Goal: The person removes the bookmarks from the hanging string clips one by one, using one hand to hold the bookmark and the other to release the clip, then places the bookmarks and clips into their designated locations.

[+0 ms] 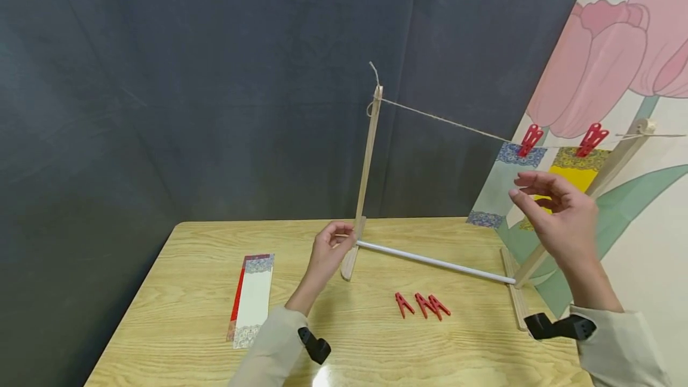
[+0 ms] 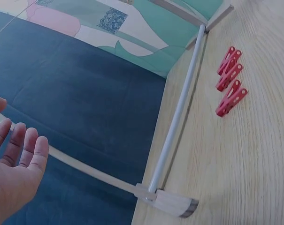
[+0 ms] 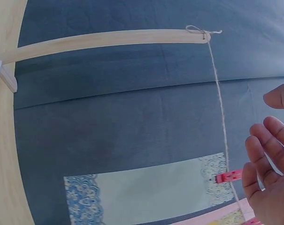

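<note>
Two paper strips are up on the twine [image 1: 446, 119] now: a pale green one [image 1: 502, 187] and a yellow one [image 1: 575, 175], each pinned by a red clothespin [image 1: 530, 139] at its top edge. The right hand [image 1: 561, 220] hovers just in front of them, fingers loosely spread and holding nothing. Over at the left wooden post [image 1: 367, 166], the left hand [image 1: 328, 255] sits right by the base, fingers relaxed and empty too; from the head view I can't tell whether the fingertips touch the wood or just come close.

So, by my reckoning, two hung and one to go: a third strip [image 1: 251, 298], red-edged with a patterned top, lies flat on the table [image 1: 177, 315] well to the left, and three spare clothespins [image 1: 423, 305] wait in a tight row in front of the white crossbar [image 1: 435, 263].

The yellow strip is mostly hidden behind the right hand, and its lower end can't be made out. The right post [image 1: 602, 190] blends into the tulip backdrop [image 1: 618, 46].
</note>
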A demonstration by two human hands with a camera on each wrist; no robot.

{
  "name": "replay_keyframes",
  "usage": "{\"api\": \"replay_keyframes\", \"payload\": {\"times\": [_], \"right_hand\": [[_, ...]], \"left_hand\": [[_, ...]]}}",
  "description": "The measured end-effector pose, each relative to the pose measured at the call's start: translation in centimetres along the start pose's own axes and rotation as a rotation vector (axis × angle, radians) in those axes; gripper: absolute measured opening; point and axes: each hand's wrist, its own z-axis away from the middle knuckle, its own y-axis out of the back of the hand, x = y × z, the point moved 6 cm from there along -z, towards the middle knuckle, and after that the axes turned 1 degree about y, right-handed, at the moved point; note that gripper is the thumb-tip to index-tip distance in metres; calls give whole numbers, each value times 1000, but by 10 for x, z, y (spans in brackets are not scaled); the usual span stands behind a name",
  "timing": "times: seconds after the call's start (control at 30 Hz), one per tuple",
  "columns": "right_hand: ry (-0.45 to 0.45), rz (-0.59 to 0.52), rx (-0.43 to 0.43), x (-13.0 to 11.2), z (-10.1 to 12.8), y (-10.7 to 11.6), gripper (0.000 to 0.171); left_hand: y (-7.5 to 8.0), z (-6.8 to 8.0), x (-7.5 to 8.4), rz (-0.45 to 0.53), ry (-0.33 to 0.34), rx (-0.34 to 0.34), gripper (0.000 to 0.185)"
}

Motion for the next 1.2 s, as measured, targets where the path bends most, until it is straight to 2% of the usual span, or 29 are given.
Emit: {"api": "replay_keyframes", "payload": {"times": [0.13,0.37,0.63,0.87,1.2], "right_hand": [[23,10,0,-4,-7,4,31],[21,24,2,-6,-16,10,33],[29,46,25,-11,-23,13,35],[46,106,46,-18,-32,15,37],[24,93,13,-16,-50,19,35]], "left_hand": [[-10,-1,8,9,-14,-8,19],[-27,-7,9,36,-1,-21,20],[-42,-10,13,35,-22,-26,20],[-57,-26,-4,14,-91,-35,18],[-77,-36,-8,13,-87,-32,19]]}}
